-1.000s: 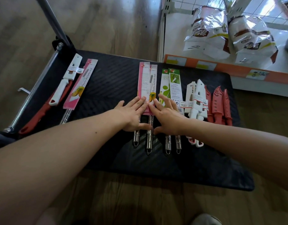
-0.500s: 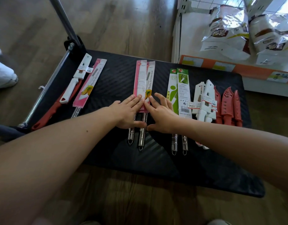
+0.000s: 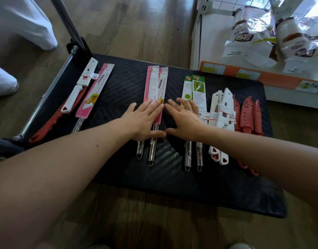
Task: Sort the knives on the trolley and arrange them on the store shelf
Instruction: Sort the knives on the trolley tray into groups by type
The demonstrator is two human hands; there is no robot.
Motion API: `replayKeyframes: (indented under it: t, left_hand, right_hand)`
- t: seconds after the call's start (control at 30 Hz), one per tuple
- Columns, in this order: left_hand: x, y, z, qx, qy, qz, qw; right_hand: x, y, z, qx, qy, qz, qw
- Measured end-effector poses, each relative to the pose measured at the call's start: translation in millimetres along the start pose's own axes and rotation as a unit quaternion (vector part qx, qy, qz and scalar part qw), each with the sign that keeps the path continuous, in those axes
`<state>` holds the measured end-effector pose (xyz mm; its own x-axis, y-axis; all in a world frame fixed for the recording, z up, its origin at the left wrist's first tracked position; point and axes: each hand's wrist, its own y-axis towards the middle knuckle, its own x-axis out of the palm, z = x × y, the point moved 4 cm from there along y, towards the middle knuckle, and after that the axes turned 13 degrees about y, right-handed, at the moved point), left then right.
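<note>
Knives lie in groups on the black trolley deck (image 3: 172,186). Two pink-sleeved knives (image 3: 155,83) with steel handles sit in the middle, and my left hand (image 3: 143,120) rests flat on them with straight fingers. To their right are two green-sleeved knives (image 3: 196,88); my right hand (image 3: 184,117) lies flat on their lower part, fingers spread. Farther right lie white-sheathed knives (image 3: 224,112) and red-sheathed knives (image 3: 248,115). At the left lie a white knife (image 3: 79,90) over a red-handled one (image 3: 47,126), and a third pink-sleeved knife (image 3: 95,92).
The store shelf (image 3: 244,74) stands at the back right with an orange price strip and bagged goods (image 3: 251,33) on it. The trolley's metal handle bar (image 3: 65,18) rises at the back left. A person in white (image 3: 20,24) stands on the wooden floor at the far left.
Both hands slid the pink-sleeved pair to the left, opening a gap between it and the green-sleeved pair. My hands have moved slightly apart. The view shifted left.
</note>
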<state>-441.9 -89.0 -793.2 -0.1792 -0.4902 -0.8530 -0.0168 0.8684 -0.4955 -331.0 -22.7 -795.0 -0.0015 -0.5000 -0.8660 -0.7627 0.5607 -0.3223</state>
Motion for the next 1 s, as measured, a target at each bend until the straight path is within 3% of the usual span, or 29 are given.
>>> replayKeyframes:
  t: [0.2,0.53,1.0]
  left_hand:
    - [-14.7,12.9,38.9,0.062,0.014,0.033,0.997]
    - [-26.4,32.8,84.4,0.096,-0.023,0.023,0.995]
    - [-18.7,33.2,84.9,0.067,-0.013,-0.015,0.998]
  right_hand:
    - [-28.8,-10.7,44.5,0.108,0.001,0.079,0.991]
    - [-18.5,-45.0,70.8,0.101,-0.072,-0.043,0.991]
    - [-18.8,-43.3,69.2,0.105,-0.03,-0.008,0.994]
